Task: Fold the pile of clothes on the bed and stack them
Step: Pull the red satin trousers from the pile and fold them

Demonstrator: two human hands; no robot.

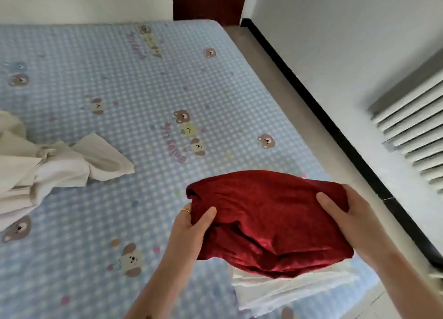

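Both hands — left hand (191, 222) and right hand (345, 213) — pinch the folded red garment (268, 220) at its sides, thumbs on top, holding it above the white folded cloth (282, 290) on the bed (119, 83) — likely to stack it.

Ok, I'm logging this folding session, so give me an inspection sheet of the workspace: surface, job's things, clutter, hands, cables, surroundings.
Surface: bed with a blue checked sheet printed with bears.
Job's things: folded red garment held above a folded white garment at the near right of the bed; unfolded cream clothes lie at the left.
Clutter: nothing seen.
Hands: left hand grips the red garment's left edge, a ring on one finger; right hand grips its right edge.
Cables: nothing seen.
Surroundings: white wall with a black skirting board, a radiator on the right, a dark red door beyond the bed.
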